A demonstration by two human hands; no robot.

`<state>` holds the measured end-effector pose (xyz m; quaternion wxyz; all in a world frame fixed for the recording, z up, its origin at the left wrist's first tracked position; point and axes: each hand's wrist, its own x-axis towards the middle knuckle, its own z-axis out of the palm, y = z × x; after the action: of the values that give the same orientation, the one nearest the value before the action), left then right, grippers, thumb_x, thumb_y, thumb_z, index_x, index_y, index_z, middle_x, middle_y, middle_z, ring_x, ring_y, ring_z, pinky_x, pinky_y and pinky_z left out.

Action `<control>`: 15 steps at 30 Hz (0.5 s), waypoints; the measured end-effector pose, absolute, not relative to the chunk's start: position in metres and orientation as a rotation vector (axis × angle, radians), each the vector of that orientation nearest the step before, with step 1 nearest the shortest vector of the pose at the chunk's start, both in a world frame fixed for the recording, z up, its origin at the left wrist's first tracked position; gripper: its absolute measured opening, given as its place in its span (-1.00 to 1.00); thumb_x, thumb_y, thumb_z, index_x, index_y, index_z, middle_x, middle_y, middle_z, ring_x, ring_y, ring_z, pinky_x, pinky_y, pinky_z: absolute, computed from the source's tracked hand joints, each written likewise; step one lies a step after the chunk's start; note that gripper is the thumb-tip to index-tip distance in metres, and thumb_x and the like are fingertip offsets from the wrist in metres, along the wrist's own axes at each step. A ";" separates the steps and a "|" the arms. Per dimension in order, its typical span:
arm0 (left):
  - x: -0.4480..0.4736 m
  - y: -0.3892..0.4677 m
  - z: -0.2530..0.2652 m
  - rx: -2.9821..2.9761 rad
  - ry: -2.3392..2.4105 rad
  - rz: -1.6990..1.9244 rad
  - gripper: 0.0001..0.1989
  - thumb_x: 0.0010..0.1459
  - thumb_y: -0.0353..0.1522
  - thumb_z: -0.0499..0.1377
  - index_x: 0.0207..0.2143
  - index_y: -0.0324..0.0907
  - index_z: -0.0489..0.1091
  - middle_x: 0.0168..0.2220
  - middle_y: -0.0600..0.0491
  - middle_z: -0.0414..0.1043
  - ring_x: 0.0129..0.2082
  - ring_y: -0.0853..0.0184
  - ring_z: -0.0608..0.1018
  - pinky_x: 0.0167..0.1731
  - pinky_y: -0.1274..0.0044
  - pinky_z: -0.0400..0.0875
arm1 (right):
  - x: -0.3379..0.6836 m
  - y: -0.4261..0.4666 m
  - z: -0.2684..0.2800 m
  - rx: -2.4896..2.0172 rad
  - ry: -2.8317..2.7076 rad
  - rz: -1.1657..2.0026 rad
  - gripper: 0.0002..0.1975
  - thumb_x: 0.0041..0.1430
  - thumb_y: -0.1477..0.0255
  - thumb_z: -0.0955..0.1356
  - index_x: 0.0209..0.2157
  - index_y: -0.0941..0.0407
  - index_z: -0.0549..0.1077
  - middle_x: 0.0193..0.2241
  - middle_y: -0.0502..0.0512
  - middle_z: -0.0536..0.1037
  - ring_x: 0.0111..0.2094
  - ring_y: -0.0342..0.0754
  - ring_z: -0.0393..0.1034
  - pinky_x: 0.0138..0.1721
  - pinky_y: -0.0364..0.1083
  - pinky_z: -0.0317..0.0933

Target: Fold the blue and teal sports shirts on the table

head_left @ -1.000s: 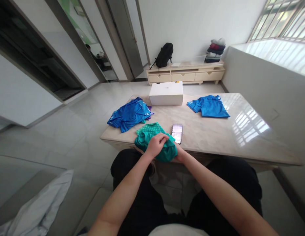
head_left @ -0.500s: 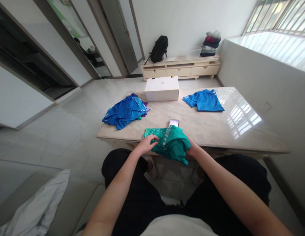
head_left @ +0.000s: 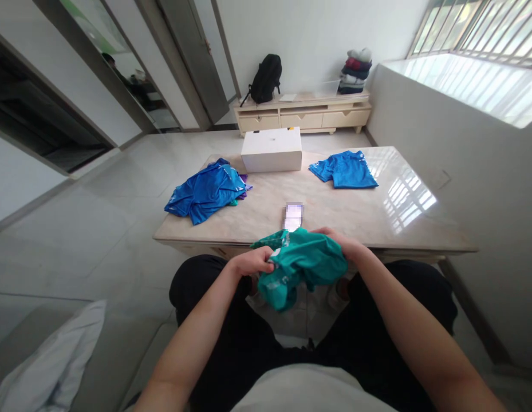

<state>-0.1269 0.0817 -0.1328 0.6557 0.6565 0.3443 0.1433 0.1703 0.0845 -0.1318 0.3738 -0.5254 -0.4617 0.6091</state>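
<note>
A crumpled green shirt (head_left: 311,257) with white lettering hangs between my hands at the table's near edge. My left hand (head_left: 255,261) is closed on its left side, thumb on top. On the far right side of the cloth, my right hand (head_left: 341,240) grips it, with most fingers hidden behind the fabric. Just beyond the shirt lies a phone (head_left: 294,215) with a lit screen. A loose heap of blue shirts (head_left: 208,191), with purple and green cloth under it, lies on the left. To the right is a folded blue shirt (head_left: 349,170).
A white box (head_left: 272,153) stands at the back of the marble-topped table (head_left: 266,194). Behind it, a low cabinet (head_left: 304,117) bears a black backpack (head_left: 266,79) and a stack of folded clothes (head_left: 355,71). A person (head_left: 128,80) appears through the left doorway.
My left hand has closed on the green shirt. The shirt has been lifted and bunched, its lower part now hanging over the near edge. The view has shifted slightly.
</note>
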 end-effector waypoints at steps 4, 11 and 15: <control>-0.146 0.068 -0.126 1.306 0.829 0.532 -0.18 -0.27 0.41 0.25 -0.53 -0.22 0.41 -0.58 0.04 0.36 -0.58 0.38 0.39 -0.55 0.53 0.34 | 0.189 0.089 -0.132 -1.771 -1.602 1.089 -0.80 -0.12 0.36 0.59 -0.55 0.11 0.57 -0.51 0.16 0.58 -0.25 0.16 0.51 -0.20 -0.02 0.34; -0.118 0.071 -0.122 0.946 0.884 0.732 -0.27 0.01 0.32 0.18 -0.24 -0.16 0.52 -0.36 -0.09 0.55 -0.22 0.05 0.63 -0.24 0.29 0.56 | 0.154 0.067 -0.110 -1.386 -1.804 0.827 -0.71 0.35 0.20 0.33 -0.09 0.05 0.60 -0.19 0.19 0.60 -0.07 0.09 0.47 -0.03 -0.03 0.30; -0.099 0.084 -0.116 0.679 0.806 0.760 -0.32 0.17 0.28 0.08 -0.30 -0.17 0.48 -0.34 -0.10 0.58 -0.09 0.03 0.64 -0.11 0.22 0.58 | 0.117 0.036 -0.108 -0.984 -1.948 1.135 -0.39 0.30 0.09 0.37 0.31 -0.02 0.33 -0.06 0.14 0.59 -0.12 0.07 0.51 -0.07 -0.05 0.33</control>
<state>-0.0993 0.0838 -0.1160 0.7963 0.3159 0.3752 0.3540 0.1174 0.0364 -0.1082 0.3344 -0.3769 -0.7464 0.4347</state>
